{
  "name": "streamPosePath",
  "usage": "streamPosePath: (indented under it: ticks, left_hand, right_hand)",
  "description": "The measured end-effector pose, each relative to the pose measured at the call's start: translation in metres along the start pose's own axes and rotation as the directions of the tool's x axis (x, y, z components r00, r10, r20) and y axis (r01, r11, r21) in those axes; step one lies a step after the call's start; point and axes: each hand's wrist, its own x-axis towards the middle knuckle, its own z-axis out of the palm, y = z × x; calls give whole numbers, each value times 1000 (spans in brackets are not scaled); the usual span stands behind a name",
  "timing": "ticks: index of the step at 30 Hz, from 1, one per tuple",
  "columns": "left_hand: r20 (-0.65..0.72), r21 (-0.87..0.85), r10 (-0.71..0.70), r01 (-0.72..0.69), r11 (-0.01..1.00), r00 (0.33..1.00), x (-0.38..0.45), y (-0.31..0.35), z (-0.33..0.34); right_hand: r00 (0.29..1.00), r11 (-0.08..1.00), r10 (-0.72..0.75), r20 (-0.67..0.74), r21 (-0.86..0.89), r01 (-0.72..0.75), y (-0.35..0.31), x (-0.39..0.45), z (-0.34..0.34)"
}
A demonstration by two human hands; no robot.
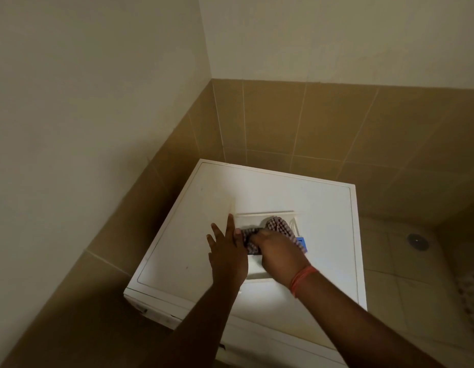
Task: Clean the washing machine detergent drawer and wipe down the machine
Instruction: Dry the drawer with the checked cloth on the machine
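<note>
Your left hand [226, 252] lies flat with straight, spread fingers against the left edge of the white plastic detergent drawer [257, 265], which rests on the top panel of the white washing machine [193, 229]. Your right hand [279, 254] is curled round a bunched red-and-white checked cloth [277, 227] and presses it down into the drawer. An orange thread band [302, 280] circles the right wrist.

Most of the drawer interior is covered by the right hand and the cloth, so its compartments and any residue cannot be made out. Only a pale rear rim, a strip of the near wall and a small blue plastic insert [301, 241] at the right side show (the insert is partly hidden by the cloth). The right fingertips are buried in the fabric. The machine's front face is cut off by your forearms and the lower frame edge.

The drawer looks white and rectangular, lying roughly square to the machine top, near its centre. The machine stands in a corner of tan tiled walls [323, 123].
</note>
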Motion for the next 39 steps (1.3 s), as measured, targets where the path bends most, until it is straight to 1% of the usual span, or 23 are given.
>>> streamPosePath:
  ticks: [2,4,6,8,10,13,14,16,21,25,27,29,31,33,34,35,36,39]
  left_hand:
    - [-4,-33,-5,5,999,1000,1,1,1]
    - [-10,-60,-7,7,998,1000,2,-1,1]
    - [-7,-82,4,-4,997,1000,4,-3,3]
    - [-6,-90,20,-20,996,1000,3,-5,4]
    - [-5,-97,31,-31,995,1000,2,-7,3]
    - [-3,-98,24,-24,995,1000,2,-6,2]
    - [-5,-92,24,-25,995,1000,2,-5,2]
    - [-8,-85,29,-30,996,1000,2,-5,3]
    - [-21,-53,24,-25,998,999,1,-4,2]
    - [-35,39,16,-15,999,999,-3,-3,1]
    - [-24,54,6,-5,999,1000,-2,-2,1]
    - [-12,18,7,-7,1000,1000,0,-2,2]
    - [-12,-82,4,-5,997,1000,2,-5,2]
    - [-19,-150,-3,1,989,1000,5,-8,4]
    - [-20,-149,-1,-2,989,1000,6,-9,4]
    - [-20,-141,3,-6,990,1000,7,-10,5]
    - [-18,-133,4,-7,991,1000,7,-9,6]
    - [-28,-128,-1,-3,992,1000,6,-8,5]
  right_hand:
    - [998,999,13,59,-53,-9,-1,-6,17]
    - [996,999,13,93,-47,-8,-3,-1,15]
    - [978,999,-2,210,-45,12,-7,7,-3]
    - [916,997,24,400,-78,8,-13,18,-22]
    - [836,989,51,546,-141,31,-20,30,-34]
    - [737,972,101,669,-224,70,-28,41,-39]
    - [717,966,118,687,-247,77,-31,42,-38]
    - [711,959,143,689,-273,72,-34,41,-39]
    - [766,953,180,617,-303,20,-36,32,-34]
    - [794,893,312,522,-447,-57,-43,25,-19]
    - [816,886,319,483,-458,-76,-46,26,-12]
    - [839,916,257,480,-398,-54,-42,29,-12]
    - [838,959,192,511,-279,-49,-33,29,-16]
    - [835,987,158,528,-114,-115,-22,26,-17]
    - [836,989,147,528,-58,-137,-19,25,-17]
    - [833,989,143,534,-43,-143,-18,24,-16]
    - [825,989,150,545,-73,-131,-19,25,-16]
    - [800,957,207,563,-285,-47,-33,38,-13]
